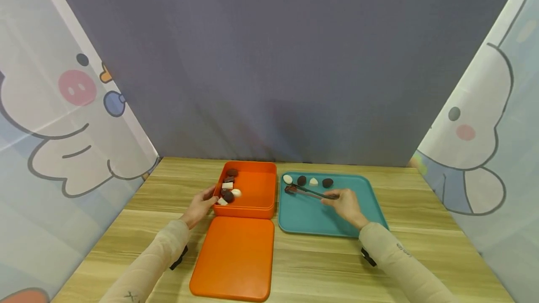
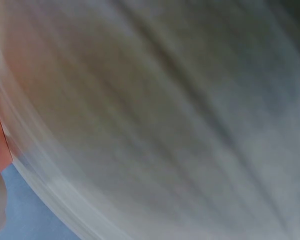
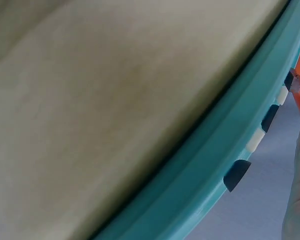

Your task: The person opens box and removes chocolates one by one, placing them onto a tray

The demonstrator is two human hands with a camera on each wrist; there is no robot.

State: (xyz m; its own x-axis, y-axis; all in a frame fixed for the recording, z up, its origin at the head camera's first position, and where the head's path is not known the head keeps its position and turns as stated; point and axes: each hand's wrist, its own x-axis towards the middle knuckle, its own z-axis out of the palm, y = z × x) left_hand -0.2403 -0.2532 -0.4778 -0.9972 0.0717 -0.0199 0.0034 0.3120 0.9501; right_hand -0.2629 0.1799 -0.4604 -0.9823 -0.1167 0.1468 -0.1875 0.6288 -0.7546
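Tongs [image 1: 312, 192] reach over the far left of the teal tray [image 1: 303, 226], pinched between the thumb and fingers of our right hand [image 1: 346, 206]. At their tips is a dark brown piece [image 1: 288, 190]; we cannot tell whether they clamp it. Just beyond, we see a row: white egg [image 1: 287, 179], dark ball [image 1: 301, 180], white triangle [image 1: 313, 182], dark oval [image 1: 327, 183]. Our left hand [image 1: 199, 208] touches the left side of the orange box [image 1: 257, 191], its exact hold unclear to us. Brown and white pieces [image 1: 227, 185] lie along that side inside, and an orange lid [image 1: 236, 258] lies flat just in front.
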